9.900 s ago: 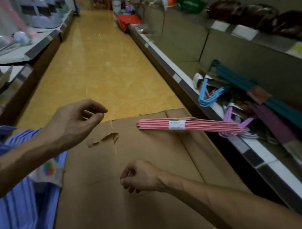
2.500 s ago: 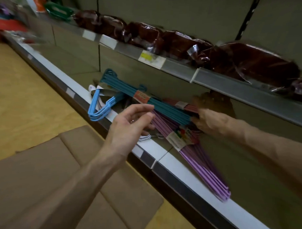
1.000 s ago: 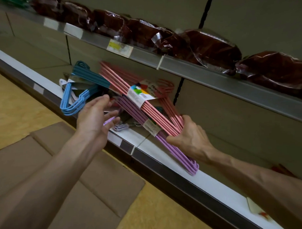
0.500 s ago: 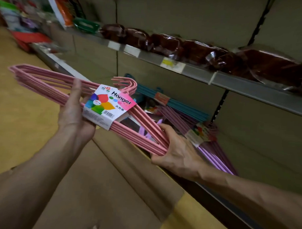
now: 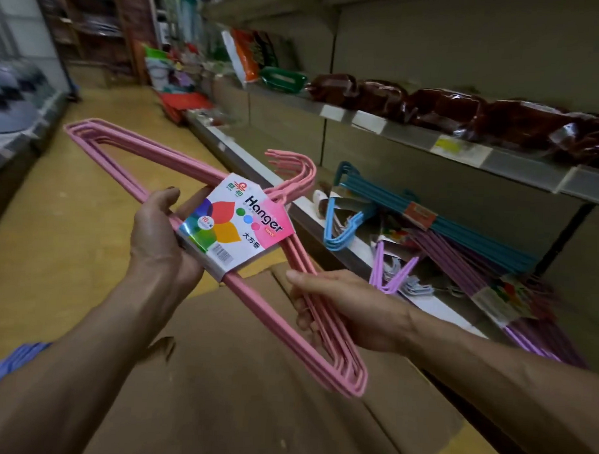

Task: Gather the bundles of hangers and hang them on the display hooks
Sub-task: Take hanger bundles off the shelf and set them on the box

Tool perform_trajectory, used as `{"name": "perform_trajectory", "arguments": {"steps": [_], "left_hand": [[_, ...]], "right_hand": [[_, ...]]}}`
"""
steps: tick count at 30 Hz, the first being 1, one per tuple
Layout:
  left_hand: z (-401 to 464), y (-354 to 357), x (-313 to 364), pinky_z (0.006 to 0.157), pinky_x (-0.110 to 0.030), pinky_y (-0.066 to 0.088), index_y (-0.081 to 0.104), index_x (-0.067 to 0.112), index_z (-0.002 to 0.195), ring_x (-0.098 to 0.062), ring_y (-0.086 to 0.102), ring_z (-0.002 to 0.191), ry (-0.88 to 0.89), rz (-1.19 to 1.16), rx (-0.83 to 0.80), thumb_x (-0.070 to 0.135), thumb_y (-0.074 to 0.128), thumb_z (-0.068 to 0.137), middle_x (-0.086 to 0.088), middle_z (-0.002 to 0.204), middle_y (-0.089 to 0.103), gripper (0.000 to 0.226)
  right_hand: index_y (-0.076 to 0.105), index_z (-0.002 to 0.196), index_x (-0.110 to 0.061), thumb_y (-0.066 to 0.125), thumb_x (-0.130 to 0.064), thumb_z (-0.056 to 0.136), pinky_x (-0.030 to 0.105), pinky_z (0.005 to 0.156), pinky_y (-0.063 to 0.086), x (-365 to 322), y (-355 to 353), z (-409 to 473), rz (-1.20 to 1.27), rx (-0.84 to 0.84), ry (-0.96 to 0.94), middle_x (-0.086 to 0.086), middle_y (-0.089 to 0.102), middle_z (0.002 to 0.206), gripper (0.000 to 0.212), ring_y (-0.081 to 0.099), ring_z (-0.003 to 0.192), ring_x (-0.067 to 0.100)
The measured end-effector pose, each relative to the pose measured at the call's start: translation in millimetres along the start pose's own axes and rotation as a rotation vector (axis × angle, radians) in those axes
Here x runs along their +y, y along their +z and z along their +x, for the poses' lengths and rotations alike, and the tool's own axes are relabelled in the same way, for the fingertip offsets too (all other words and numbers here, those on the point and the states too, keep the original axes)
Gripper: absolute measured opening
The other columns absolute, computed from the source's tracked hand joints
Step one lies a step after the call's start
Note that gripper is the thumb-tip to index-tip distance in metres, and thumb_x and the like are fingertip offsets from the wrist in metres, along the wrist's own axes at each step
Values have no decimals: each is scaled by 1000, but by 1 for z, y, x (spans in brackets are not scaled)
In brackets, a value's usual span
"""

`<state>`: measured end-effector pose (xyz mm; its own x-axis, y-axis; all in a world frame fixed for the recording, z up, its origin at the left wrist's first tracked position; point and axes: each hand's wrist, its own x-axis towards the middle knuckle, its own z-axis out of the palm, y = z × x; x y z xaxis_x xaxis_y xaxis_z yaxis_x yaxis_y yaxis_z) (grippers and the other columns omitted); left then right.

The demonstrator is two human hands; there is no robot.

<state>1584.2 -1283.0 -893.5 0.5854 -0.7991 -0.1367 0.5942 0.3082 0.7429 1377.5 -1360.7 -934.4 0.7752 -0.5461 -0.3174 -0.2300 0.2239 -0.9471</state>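
**One pink bundle in hand, nothing hung yet**

Both hands are wrapped round the pink hanger bundle [image 5: 222, 244]: left hand [image 5: 158, 242] grips it by the label [image 5: 235, 226], right hand [image 5: 342, 313] curls round the lower arm. It's held out over the cardboard [image 5: 251, 395], off the shelf [image 5: 351, 249]. The teal bundle [image 5: 437, 221], purple bundle [image 5: 486, 277] and blue hangers [image 5: 342, 228] lie on that shelf. No display hooks in view, so I'd say most of the job's left.
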Motion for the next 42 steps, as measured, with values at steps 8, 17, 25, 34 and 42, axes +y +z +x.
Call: {"name": "perform_trajectory", "arguments": {"steps": [8, 17, 25, 34, 42], "left_hand": [[-11, -30, 22, 78, -50, 59, 45, -1, 131, -37, 73, 95, -74, 185, 67, 29, 48, 99, -21, 112, 72, 44], [7, -69, 40, 96, -42, 47, 33, 8, 147, -25, 52, 118, 194, 904, 413, 62, 55, 90, -7, 138, 48, 82], [-16, -46, 40, 80, -19, 46, 53, 15, 137, -9, 51, 107, 586, 1363, 182, 45, 51, 98, -5, 134, 53, 49], [-32, -6, 18, 77, -17, 44, 58, 30, 128, 2, 57, 99, 452, 1260, -218, 51, 56, 92, 12, 113, 63, 41], [-21, -18, 17, 76, -27, 58, 66, 18, 116, -10, 69, 89, 439, 1234, -74, 33, 68, 91, 2, 100, 71, 30]], "right_hand": [[37, 69, -24, 51, -12, 95, 17, 33, 20, -5, 49, 28, 203, -70, 65, -6, 26, 49, 32, 24, 36, 7], [31, 71, -21, 48, -6, 92, 19, 40, 16, -2, 71, 29, -25, 113, -6, -1, 25, 52, 31, 21, 40, 11], [54, 85, -9, 57, -13, 91, 25, 41, 30, 5, 74, 29, -212, 274, -73, -1, 40, 54, 8, 36, 42, 12], [57, 86, -17, 71, -30, 90, 11, 39, 36, 7, 89, 12, -382, 197, -140, -5, 56, 65, 20, 48, 36, -2], [58, 101, -23, 76, -33, 84, 16, 53, 50, 13, 94, 9, -287, 11, -92, 1, 67, 81, 28, 62, 54, -1]]}}
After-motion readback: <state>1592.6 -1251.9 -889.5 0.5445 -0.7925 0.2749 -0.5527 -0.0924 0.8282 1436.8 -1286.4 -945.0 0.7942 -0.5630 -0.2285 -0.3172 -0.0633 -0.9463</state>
